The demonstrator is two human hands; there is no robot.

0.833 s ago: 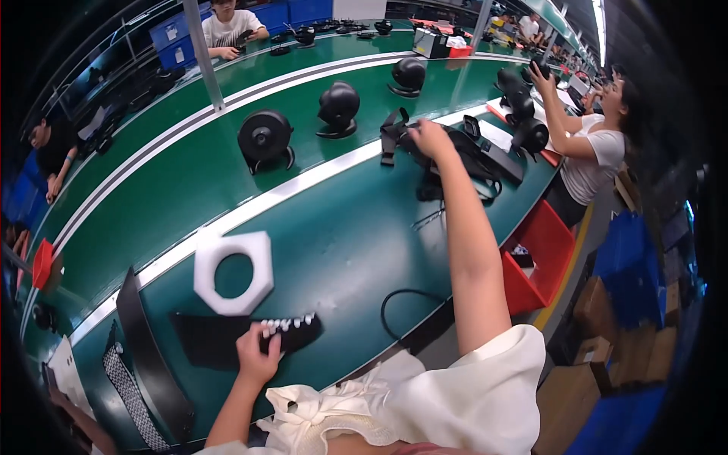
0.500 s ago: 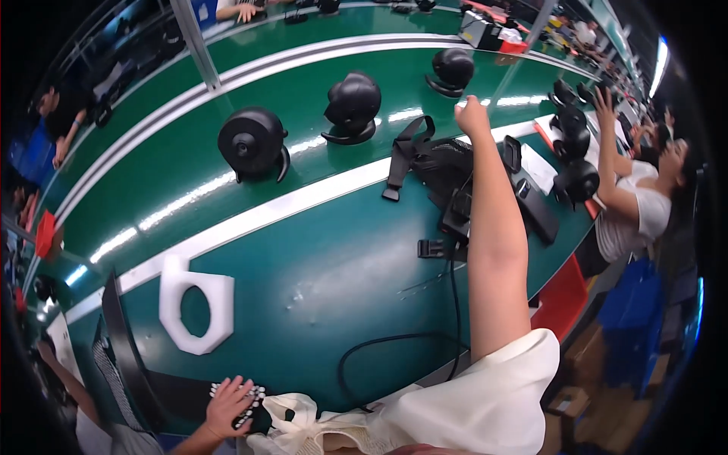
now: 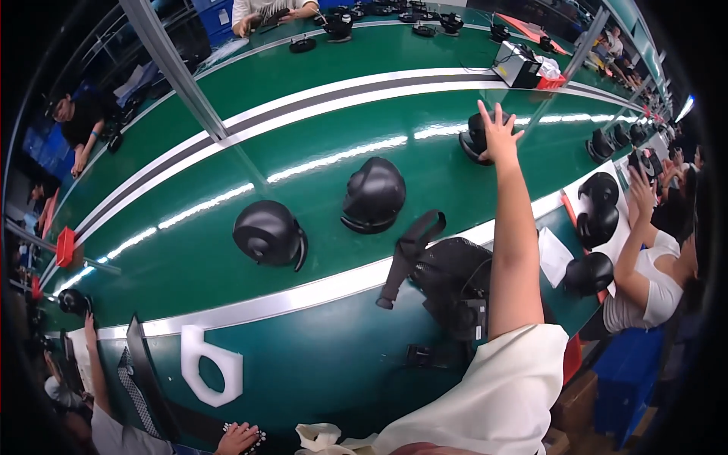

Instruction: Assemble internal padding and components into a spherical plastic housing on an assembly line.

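Fingers of the right hand [image 3: 501, 141] are standing splayed, gripping nothing, at a black rounded shell [image 3: 475, 135] sitting on the green bench [image 3: 436, 176] — contact unclear. Left hand [image 3: 239, 438] is lying over a black strip [image 3: 199, 425] — grip indeterminable.

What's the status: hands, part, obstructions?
Right hand open, fingers spread at black rounded unit, contact unclear. Left hand over white-studded black strip, grip unclear. Strapped black gear partly hidden by right forearm.

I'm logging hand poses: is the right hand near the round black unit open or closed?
Open: the right hand shows fingers spread apart, partly overlapping the round black unit; I cannot tell whether they touch.
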